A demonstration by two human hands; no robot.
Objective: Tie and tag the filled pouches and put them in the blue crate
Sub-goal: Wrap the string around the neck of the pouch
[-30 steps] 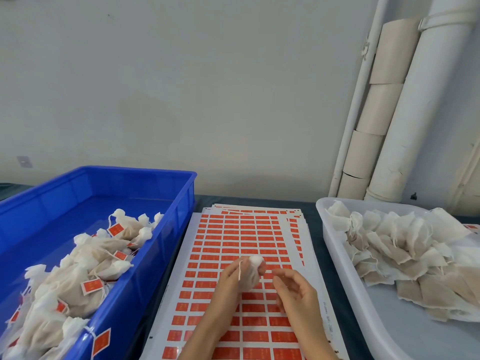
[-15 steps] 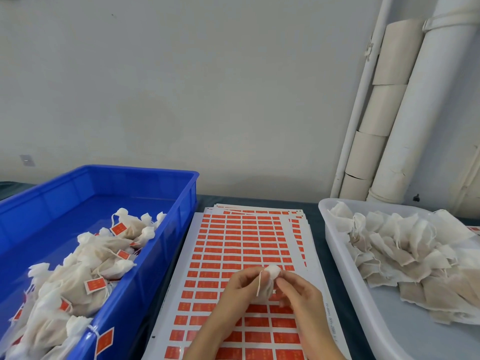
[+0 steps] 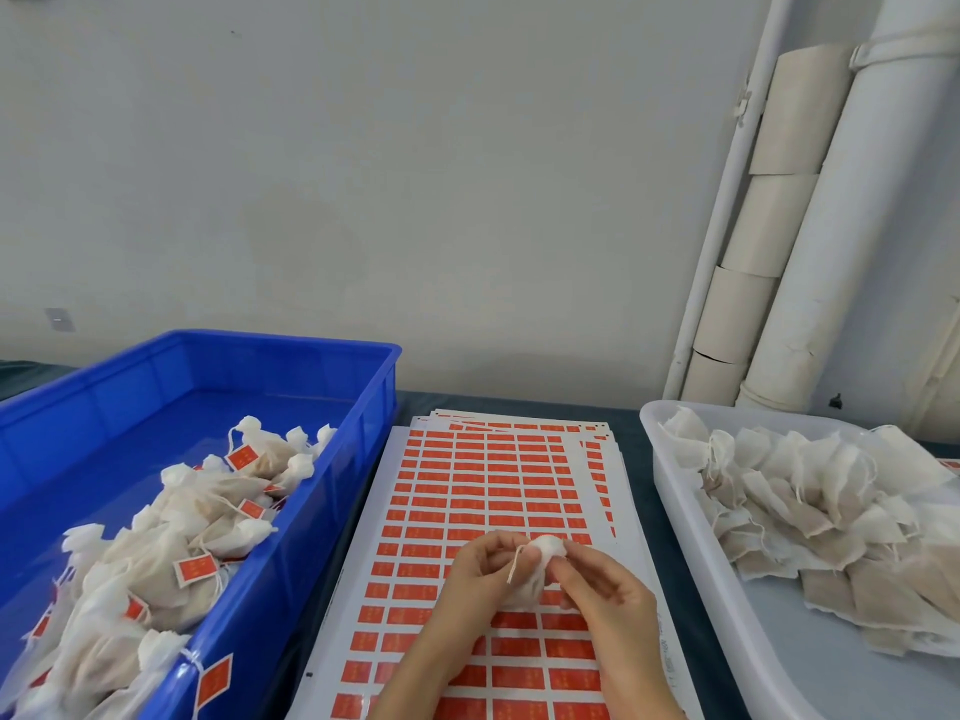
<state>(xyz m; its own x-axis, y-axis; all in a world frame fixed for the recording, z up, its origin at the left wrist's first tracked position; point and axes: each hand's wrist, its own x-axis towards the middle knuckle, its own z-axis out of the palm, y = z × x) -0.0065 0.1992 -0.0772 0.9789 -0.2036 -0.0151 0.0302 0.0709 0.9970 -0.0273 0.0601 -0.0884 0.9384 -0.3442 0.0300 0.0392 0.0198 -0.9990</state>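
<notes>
A small white filled pouch point(image 3: 540, 574) is held between both hands above the sheets of orange tag stickers point(image 3: 488, 491). My left hand point(image 3: 480, 579) grips the pouch's body, and a short string end hangs down in front of it. My right hand point(image 3: 605, 589) pinches the pouch's gathered top from the right. The blue crate point(image 3: 291, 522) on the left holds several tied pouches with orange tags point(image 3: 156, 553). On the right, a white tray point(image 3: 691, 537) holds a heap of untied pouches point(image 3: 810, 501).
The sticker sheets lie stacked on a dark table between crate and tray. One orange tag point(image 3: 213, 680) hangs over the crate's near rim. White pipes and cardboard rolls point(image 3: 769, 226) stand against the wall at the back right.
My right hand has closed in from the lower right onto the pouch's top. Both hands with the pouch have drifted slightly nearer to me over the sheets.
</notes>
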